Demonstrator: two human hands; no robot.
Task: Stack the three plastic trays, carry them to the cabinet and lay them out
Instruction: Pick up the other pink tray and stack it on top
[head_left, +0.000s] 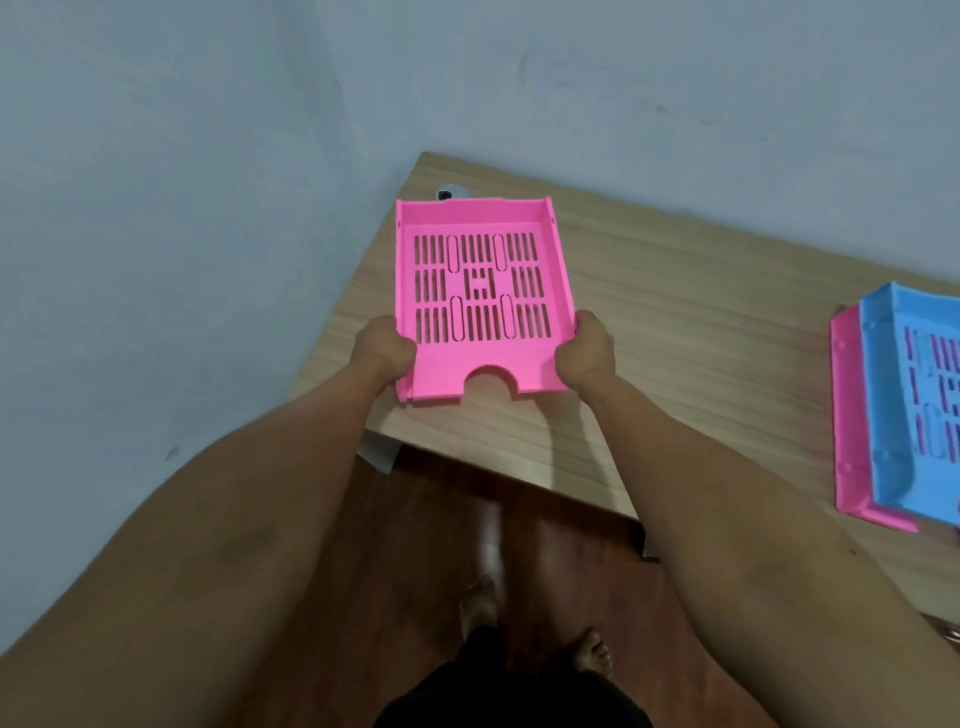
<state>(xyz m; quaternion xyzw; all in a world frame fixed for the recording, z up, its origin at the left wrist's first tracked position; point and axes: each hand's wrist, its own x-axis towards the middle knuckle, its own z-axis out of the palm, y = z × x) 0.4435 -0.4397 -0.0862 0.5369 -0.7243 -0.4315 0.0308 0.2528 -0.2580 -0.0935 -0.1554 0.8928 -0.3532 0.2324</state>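
A pink slotted plastic tray (480, 291) lies over the left corner of the wooden table (675, 312), its notched front edge towards me. My left hand (382, 351) grips its front left corner and my right hand (584, 348) grips its front right corner. Whether the tray rests on the table or is held just above it cannot be told. At the right edge of the view a blue tray (914, 395) sits on top of a second pink tray (852, 431), both cut off by the frame.
The table corner stands close to two pale blue walls (182, 208). A small round grey object (452, 193) shows behind the pink tray. Dark wooden floor (467, 519) and my bare feet are below the table's front edge.
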